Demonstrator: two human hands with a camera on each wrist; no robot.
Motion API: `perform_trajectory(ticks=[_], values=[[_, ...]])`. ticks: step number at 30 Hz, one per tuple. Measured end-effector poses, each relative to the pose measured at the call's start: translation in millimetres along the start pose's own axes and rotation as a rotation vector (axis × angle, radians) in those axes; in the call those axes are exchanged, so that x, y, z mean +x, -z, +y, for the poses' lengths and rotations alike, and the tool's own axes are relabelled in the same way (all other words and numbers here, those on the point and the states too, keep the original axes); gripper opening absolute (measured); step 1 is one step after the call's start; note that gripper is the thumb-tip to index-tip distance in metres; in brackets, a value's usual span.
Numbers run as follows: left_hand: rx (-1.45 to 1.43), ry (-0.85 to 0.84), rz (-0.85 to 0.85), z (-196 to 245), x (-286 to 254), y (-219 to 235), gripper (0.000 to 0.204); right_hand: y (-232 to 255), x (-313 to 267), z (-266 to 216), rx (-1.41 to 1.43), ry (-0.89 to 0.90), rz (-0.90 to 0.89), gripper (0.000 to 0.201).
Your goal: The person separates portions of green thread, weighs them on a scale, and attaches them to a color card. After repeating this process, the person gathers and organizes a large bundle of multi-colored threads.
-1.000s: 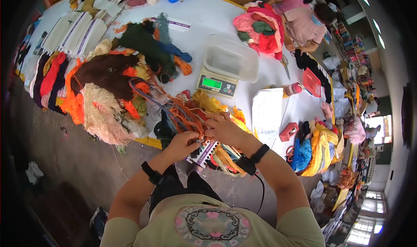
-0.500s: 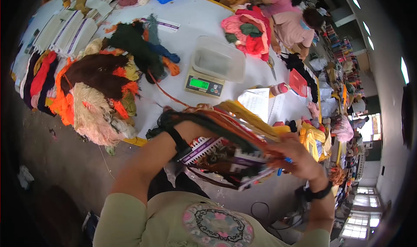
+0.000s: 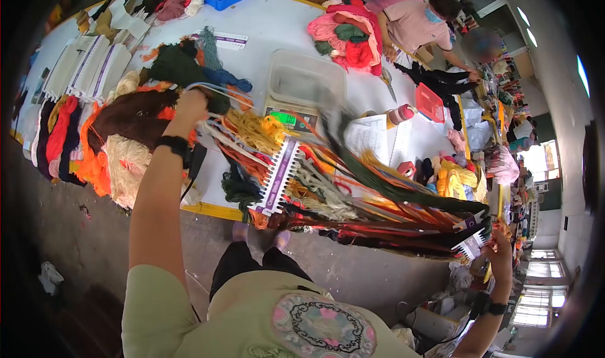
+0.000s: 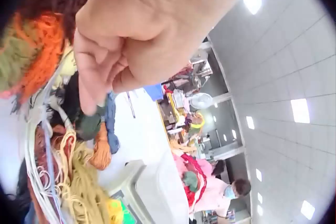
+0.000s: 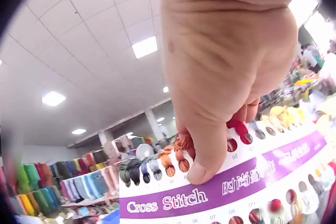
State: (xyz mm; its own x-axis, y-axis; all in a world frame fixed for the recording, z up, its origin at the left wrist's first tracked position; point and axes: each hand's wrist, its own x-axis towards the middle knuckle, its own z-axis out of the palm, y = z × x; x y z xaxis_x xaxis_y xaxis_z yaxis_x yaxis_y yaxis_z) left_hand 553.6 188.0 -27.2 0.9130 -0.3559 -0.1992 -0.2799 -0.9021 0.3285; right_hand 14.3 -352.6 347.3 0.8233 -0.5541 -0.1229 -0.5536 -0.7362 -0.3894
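Observation:
My right hand (image 3: 499, 248) pinches a white punched thread card (image 5: 247, 174) with a purple "Cross Stitch" band, thumb on its face. Skeins of thread are looped through the card's holes. A long spread of multicoloured threads (image 3: 378, 213) stretches leftward from it to a second punched card (image 3: 280, 175) near the table's front edge. My left hand (image 3: 192, 106), fingers curled, is at the other end, over the yarn piles. Pale and blue strands (image 4: 44, 150) run up to that hand, which grips them; its palm hides part of the hold.
A scale (image 3: 291, 117) carrying a clear plastic tub (image 3: 305, 74) stands behind the threads. Brown yarn (image 3: 135, 115) and orange yarn (image 3: 94, 156) are piled at left. Paper sheets (image 3: 365, 137), scissors (image 3: 389, 84) and a red tray (image 3: 430, 103) lie farther right. Another person (image 3: 416, 24) works across the table.
My hands have moved far apart, left hand to the left and right hand to the right. The bundled threads between them are now drawn out long, with one card at the right end.

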Motion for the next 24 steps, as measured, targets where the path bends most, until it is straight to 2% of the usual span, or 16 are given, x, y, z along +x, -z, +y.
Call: perform_trajectory(ticks=[1, 2, 3, 4, 5, 6, 7, 8, 9, 10, 13, 15, 17, 21, 23, 24], values=[[-0.707, 0.415, 0.039, -12, -16, -6, 0.012, -7, -1, -13, 0.097, 0.045, 0.048, 0.042], [-0.630, 0.276, -0.138, -11, -33, -22, 0.033, -14, 4, -29, -0.050, 0.096, -0.038, 0.044], [-0.493, 0.224, -0.235, 32, -78, -4, 0.039, -39, 11, -47, -0.191, 0.501, 0.033, 0.047], [-0.675, 0.181, -0.341, 36, -95, -47, 0.034, -62, 25, -83, -0.073, 0.717, -0.108, 0.049], [-0.802, 0.019, -0.512, 44, -117, -96, 0.030, -82, 42, -120, -0.155, 0.870, -0.248, 0.050], [-0.831, 0.280, -0.697, 86, -147, -96, 0.029, -108, 52, -140, -0.188, 0.948, -0.277, 0.043], [-0.753, 0.230, -0.654, 103, -165, -131, 0.034, -129, 59, -163, -0.330, 0.916, -0.433, 0.034], [-0.735, 0.190, -0.631, 109, -179, -168, 0.036, -153, 68, -175, -0.405, 0.987, -0.521, 0.030], [-0.673, 0.189, -0.466, 125, -192, -187, 0.039, -185, 78, -179, -0.369, 1.073, -0.535, 0.029], [-0.836, 0.236, -0.237, 141, -207, -183, 0.039, -211, 87, -189, -0.438, 1.159, -0.603, 0.028], [-0.709, 0.219, -0.120, 146, -207, -199, 0.034, -289, 113, -207, -0.404, 1.336, -0.668, 0.027], [-0.726, 0.247, -0.117, 147, -213, -184, 0.024, -337, 130, -214, -0.384, 1.374, -0.751, 0.016], [-0.911, 0.130, -0.168, 140, -214, -182, 0.020, -381, 146, -218, -0.389, 1.410, -0.780, 0.017], [-0.985, 0.177, -0.126, 136, -223, -199, 0.026, -445, 165, -215, -0.465, 1.413, -0.722, 0.025], [-1.254, 0.314, -0.106, 141, -225, -223, 0.034, -461, 170, -216, -0.454, 1.441, -0.697, 0.028], [-1.261, 0.323, -0.100, 145, -225, -217, 0.034, -466, 171, -215, -0.524, 1.407, -0.740, 0.026]])
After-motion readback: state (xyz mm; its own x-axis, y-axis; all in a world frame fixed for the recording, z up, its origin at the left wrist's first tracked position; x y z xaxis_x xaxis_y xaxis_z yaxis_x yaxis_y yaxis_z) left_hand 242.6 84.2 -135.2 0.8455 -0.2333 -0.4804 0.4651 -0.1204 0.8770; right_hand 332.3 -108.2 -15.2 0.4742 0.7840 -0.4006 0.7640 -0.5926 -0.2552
